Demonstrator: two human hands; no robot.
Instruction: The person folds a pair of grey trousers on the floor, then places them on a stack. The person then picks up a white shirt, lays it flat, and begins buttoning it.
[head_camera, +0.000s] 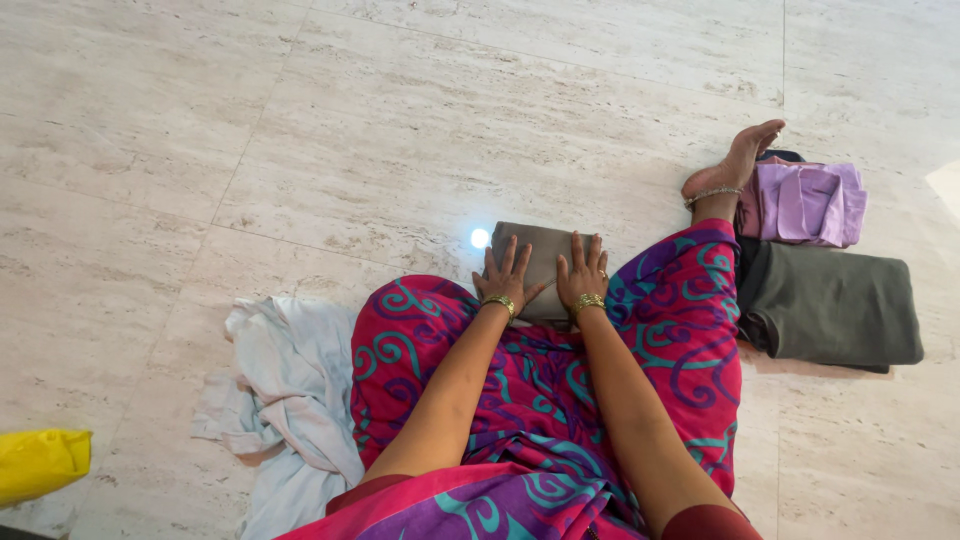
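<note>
A folded grey cloth (540, 262) lies on the marble floor (400, 120), just ahead of the person's lap. Both hands press flat on it, fingers spread and gripping nothing: left hand (505, 277), right hand (583, 270). Right of the cloth sit a dark green stack (835, 305) and a lilac garment (805, 203); left of it, a white heap (285, 400).

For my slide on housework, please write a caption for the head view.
Both hands, left hand and right hand, press flat on a folded brown cloth on the marble floor.

Bare floor (400, 120) beyond folded cloth (540, 262)
</note>
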